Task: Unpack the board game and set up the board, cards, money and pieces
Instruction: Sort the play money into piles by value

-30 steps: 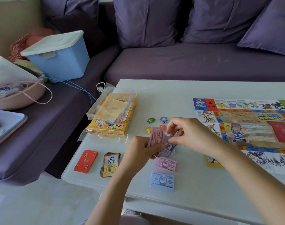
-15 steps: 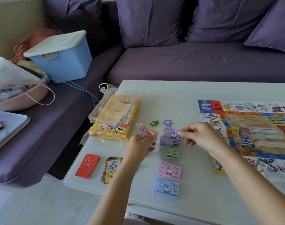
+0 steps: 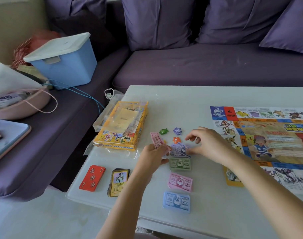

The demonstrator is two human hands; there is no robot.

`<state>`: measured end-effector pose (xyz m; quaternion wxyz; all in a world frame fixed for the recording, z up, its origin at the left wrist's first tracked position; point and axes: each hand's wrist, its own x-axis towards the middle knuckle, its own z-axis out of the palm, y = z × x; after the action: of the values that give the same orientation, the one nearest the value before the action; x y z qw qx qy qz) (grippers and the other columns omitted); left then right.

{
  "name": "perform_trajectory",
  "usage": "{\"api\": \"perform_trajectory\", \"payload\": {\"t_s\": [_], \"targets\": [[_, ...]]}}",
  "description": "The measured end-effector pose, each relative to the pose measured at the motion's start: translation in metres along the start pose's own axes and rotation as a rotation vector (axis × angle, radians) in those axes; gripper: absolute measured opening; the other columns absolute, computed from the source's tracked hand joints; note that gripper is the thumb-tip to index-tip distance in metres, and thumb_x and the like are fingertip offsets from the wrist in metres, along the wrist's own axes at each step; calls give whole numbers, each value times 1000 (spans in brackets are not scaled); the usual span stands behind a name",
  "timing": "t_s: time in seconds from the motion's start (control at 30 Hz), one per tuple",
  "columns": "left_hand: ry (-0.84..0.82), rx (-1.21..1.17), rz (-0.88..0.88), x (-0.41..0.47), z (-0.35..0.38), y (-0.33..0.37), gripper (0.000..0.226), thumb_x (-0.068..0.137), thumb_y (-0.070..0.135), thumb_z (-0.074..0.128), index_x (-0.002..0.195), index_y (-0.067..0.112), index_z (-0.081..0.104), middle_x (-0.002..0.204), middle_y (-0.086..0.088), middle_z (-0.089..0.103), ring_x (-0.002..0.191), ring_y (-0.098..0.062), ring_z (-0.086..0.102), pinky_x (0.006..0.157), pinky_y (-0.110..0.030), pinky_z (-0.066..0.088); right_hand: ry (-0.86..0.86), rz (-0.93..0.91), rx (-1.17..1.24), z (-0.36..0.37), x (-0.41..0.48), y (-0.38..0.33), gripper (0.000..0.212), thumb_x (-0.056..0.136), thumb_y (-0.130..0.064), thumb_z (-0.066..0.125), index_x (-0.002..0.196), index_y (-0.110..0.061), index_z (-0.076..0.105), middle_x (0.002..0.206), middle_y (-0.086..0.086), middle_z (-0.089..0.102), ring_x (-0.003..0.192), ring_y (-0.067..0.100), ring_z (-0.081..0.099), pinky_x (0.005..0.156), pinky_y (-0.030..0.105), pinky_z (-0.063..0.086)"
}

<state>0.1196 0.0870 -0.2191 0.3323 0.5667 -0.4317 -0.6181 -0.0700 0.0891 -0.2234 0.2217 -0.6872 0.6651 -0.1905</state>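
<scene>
— Hands first: what has the left hand [image 3: 154, 156] got?
— Its fingers are curled round a thin sheaf of pink notes [image 3: 156, 139], held tilted above the table, just left of the purple notes [image 3: 180, 149].
— And the right hand [image 3: 209, 145]?
— Loosely open. The fingers are bent and raised, and the thumb is low and apart from them, its tip at the right edge of the purple notes. It grips nothing that I can see.
— Where's the rest of the money?
— In a column running toward the person from the purple notes: green notes [image 3: 180, 164] marked 2000, a pink pile [image 3: 180, 181] marked 1000, and blue notes [image 3: 176, 201] marked 500, all lying flat.
— Pieces and cards?
— Three star pieces lie just beyond the hands: a green star [image 3: 163, 131], a purple star [image 3: 177, 131] and an orange star [image 3: 176, 140], which is nearest the purple notes. A red card deck [image 3: 92, 177] and a dark deck [image 3: 119, 181] with a yellow-faced card on top lie side by side near the front left corner. A yellow card [image 3: 231, 178] shows under the right forearm, at the board's edge.
— The board [image 3: 267, 140]?
— Unfolded flat on the right of the white table [image 3: 181, 100], running out of view. The yellow game box [image 3: 121, 125] sits on clear wrapping at the left edge.
— The room?
— A purple sofa [image 3: 199, 66] with cushions [image 3: 157, 21] runs along the table's far and left sides. A blue bin [image 3: 64, 66] with a white lid and a pink basket [image 3: 21, 107] sit on its left seat
</scene>
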Motion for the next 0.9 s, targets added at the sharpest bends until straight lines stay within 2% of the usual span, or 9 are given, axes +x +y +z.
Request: {"api": "perform_trajectory", "payload": {"t_s": [0.13, 0.27, 0.33, 0.47, 0.63, 0.77, 0.83, 0.9], "targets": [[-2, -2, 0, 0, 0, 0, 9, 96, 10, 50, 91, 10, 57, 92, -4, 65, 95, -20, 60, 89, -36, 53, -154, -75, -119, -8, 7, -4, 43, 73, -35, 80, 111, -25, 63, 105, -8, 55, 83, 2, 50, 63, 8, 33], [-11, 8, 6, 0, 0, -1, 8, 97, 11, 50, 98, 7, 57, 93, -3, 64, 96, -19, 60, 88, -35, 53, -234, -79, -224, -10, 14, -7, 43, 75, -35, 78, 114, -23, 62, 109, -4, 56, 84, 6, 49, 69, 21, 37], [-23, 22, 9, 0, 2, -1, 10, 97, 12, 49, 100, 7, 57, 93, -2, 64, 93, -17, 60, 87, -34, 53, -241, -83, -244, -9, 17, -5, 41, 77, -34, 77, 114, -23, 62, 110, -3, 56, 86, 8, 49, 71, 23, 37], [-57, 34, 11, -2, 5, -1, 15, 98, 12, 47, 87, 16, 57, 89, 2, 64, 84, -9, 60, 85, -31, 53, -245, -89, -206, -12, 18, -4, 38, 76, -33, 77, 110, -25, 63, 104, -4, 56, 78, 3, 48, 63, 19, 36], [-53, 35, 13, 0, 4, -2, 10, 98, 14, 47, 97, 12, 56, 93, 1, 65, 88, -10, 60, 88, -33, 52, -252, -126, -209, -9, 19, -7, 37, 75, -31, 78, 108, -26, 64, 102, -6, 55, 72, -3, 45, 61, 15, 34], [-50, 29, 6, 0, 4, -1, 10, 98, 14, 47, 94, 12, 56, 93, 0, 65, 90, -13, 60, 89, -34, 52, -259, -147, -277, -8, 23, -11, 37, 76, -28, 76, 111, -23, 63, 106, -3, 57, 78, 5, 47, 61, 19, 36], [-50, 31, 8, -1, 4, 0, 14, 98, 13, 48, 89, 13, 57, 92, 1, 65, 90, -14, 60, 89, -35, 52, -259, -148, -296, -8, 24, -11, 35, 77, -28, 75, 109, -24, 63, 107, -2, 58, 83, 8, 49, 65, 24, 38], [-49, 33, 16, -2, 4, 0, 20, 98, 12, 47, 82, 16, 59, 90, 0, 65, 88, -14, 60, 89, -36, 52, -264, -147, -294, -10, 25, -11, 34, 76, -29, 76, 107, -24, 64, 105, -2, 58, 83, 9, 49, 65, 23, 37]]}}
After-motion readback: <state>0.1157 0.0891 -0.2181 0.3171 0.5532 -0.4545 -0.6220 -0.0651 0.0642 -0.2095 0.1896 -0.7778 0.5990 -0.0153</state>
